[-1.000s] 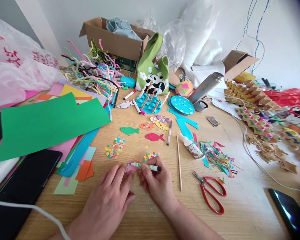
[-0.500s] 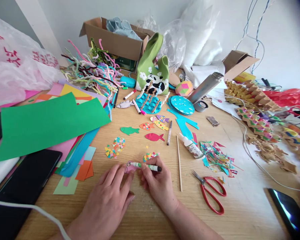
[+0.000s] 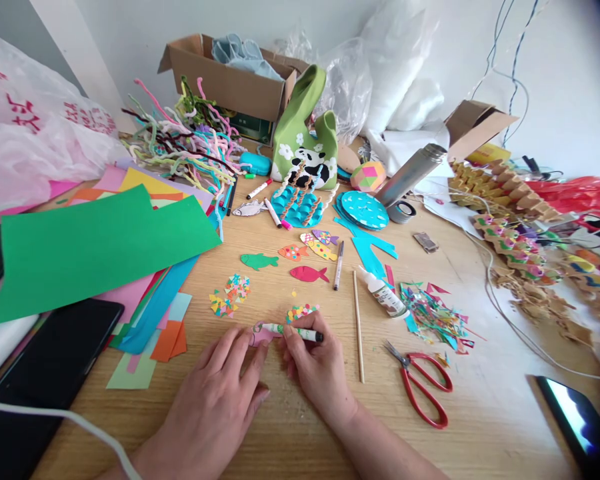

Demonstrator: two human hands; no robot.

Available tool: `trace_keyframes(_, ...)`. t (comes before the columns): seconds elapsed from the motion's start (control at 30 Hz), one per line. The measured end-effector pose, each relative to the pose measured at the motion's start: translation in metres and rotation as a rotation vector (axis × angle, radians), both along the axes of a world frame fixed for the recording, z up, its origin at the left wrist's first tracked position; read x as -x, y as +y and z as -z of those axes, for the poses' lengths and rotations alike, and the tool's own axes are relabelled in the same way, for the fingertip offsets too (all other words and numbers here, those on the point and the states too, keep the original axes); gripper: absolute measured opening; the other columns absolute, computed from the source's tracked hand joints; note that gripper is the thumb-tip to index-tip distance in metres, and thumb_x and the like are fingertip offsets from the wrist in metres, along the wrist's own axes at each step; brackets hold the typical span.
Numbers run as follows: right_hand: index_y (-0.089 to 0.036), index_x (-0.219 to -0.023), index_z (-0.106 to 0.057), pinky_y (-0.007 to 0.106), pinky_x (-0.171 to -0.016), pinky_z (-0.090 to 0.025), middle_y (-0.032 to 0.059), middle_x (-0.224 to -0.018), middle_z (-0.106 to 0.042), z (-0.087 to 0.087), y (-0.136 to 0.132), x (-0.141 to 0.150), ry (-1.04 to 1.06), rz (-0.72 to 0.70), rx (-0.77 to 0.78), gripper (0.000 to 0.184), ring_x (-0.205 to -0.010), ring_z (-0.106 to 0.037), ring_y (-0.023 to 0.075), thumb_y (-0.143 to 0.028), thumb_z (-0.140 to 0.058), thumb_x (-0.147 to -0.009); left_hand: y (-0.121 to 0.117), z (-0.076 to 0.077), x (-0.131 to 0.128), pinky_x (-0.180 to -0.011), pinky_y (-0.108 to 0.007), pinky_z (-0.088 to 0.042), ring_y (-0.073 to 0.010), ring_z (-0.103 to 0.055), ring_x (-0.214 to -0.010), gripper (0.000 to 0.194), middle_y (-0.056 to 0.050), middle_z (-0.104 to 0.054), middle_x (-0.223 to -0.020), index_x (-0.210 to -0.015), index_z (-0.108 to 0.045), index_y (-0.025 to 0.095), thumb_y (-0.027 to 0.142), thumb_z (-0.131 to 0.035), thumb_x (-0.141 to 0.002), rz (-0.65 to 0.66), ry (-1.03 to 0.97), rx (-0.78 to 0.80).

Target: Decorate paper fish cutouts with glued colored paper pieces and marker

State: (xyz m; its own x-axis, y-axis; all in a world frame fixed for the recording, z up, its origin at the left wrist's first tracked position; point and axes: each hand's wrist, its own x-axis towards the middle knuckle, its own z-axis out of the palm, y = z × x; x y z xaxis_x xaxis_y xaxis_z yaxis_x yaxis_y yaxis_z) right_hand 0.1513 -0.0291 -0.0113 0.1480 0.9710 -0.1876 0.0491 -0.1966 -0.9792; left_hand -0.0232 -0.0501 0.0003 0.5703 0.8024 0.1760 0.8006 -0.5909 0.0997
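Observation:
A small pink paper fish (image 3: 261, 337) lies on the table, partly covered by my fingers. My left hand (image 3: 220, 380) rests on it with outstretched fingers, pressing it down. Between the fingers of my right hand (image 3: 313, 363) is a white marker (image 3: 305, 333) with green marks and a black end, its tip side over the fish. Beyond the hands lie a green paper fish (image 3: 259, 261), a red one (image 3: 309, 274) and several patterned ones (image 3: 293, 252). Paper confetti sits in two heaps, one left (image 3: 230, 297) and one just behind my right hand (image 3: 300, 312).
Right of my hands are a wooden stick (image 3: 359, 327), a glue bottle (image 3: 387, 297), red-handled scissors (image 3: 425, 387) and paper scraps (image 3: 437, 317). Coloured paper (image 3: 105, 247) and a dark tablet (image 3: 55, 373) occupy the left. A green panda bag (image 3: 305, 147) and a metal flask (image 3: 413, 175) stand behind.
My hands and the marker have hardly moved. The screen of the phone at the lower right looks brighter.

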Motion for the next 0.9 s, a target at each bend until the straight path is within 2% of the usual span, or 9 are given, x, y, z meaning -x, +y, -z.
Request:
trace_keyframes(0.1,-0.023,-0.078,-0.048,0.017,-0.034,-0.035,-0.0072,-0.05,-0.051,-0.0027,0.0006,0.0007,0.014,0.026,-0.023,0.036,-0.036,-0.043,0.0072,-0.053,-0.063,-0.088,0.001,-0.0009,0.0005,-0.099,-0.049,-0.05,-0.0334,-0.05,-0.123,0.049,-0.016,-0.059,-0.133,-0.133,-0.058,0.013,0.027,-0.064,-0.086,0.009,-0.001,-0.004)
trace_keyframes(0.4,-0.022,-0.077,-0.046,0.016,-0.033,-0.03,-0.0076,-0.05,-0.051,0.0007,0.0008,-0.0002,-0.008,-0.025,-0.002,0.034,-0.035,-0.041,0.0061,-0.049,-0.063,-0.09,0.0014,-0.003,-0.0009,-0.098,-0.049,-0.05,-0.0343,-0.052,-0.121,0.052,-0.018,-0.061,-0.129,-0.132,-0.059,0.01,0.026,-0.068,-0.083,0.011,0.002,-0.011)
trace_keyframes(0.9,-0.023,-0.074,-0.045,0.017,-0.034,-0.029,-0.0069,-0.05,-0.051,0.0009,0.0011,-0.0001,-0.013,-0.018,-0.013,0.035,-0.035,-0.041,0.0068,-0.049,-0.063,-0.089,0.0,-0.0006,0.0008,-0.1,-0.049,-0.048,-0.0336,-0.05,-0.124,0.05,-0.017,-0.059,-0.132,-0.133,-0.057,0.013,0.028,-0.064,-0.086,0.0,0.002,0.004)
